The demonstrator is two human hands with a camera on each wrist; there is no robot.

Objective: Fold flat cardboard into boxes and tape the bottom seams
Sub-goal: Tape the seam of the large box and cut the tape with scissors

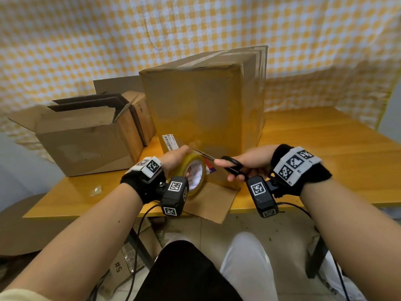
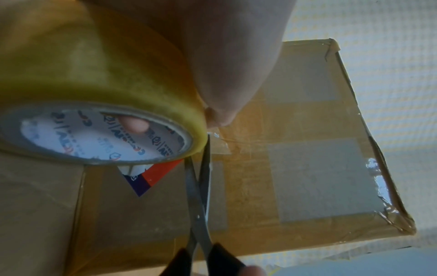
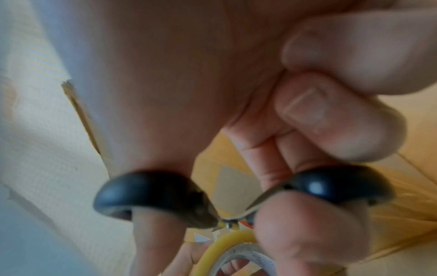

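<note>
A tall folded cardboard box stands on the wooden table, with tape strips across its top and front face. My left hand grips a yellowish roll of tape against the box's lower front, one finger inside the core. My right hand holds black-handled scissors, thumb and fingers through the loops. The blades are slightly apart and point at the strip of tape between roll and box.
An open cardboard box with flat cardboard standing inside sits at the left, a smaller box behind it. A box flap lies over the table's front edge. Checked cloth hangs behind. Bare table lies to the right.
</note>
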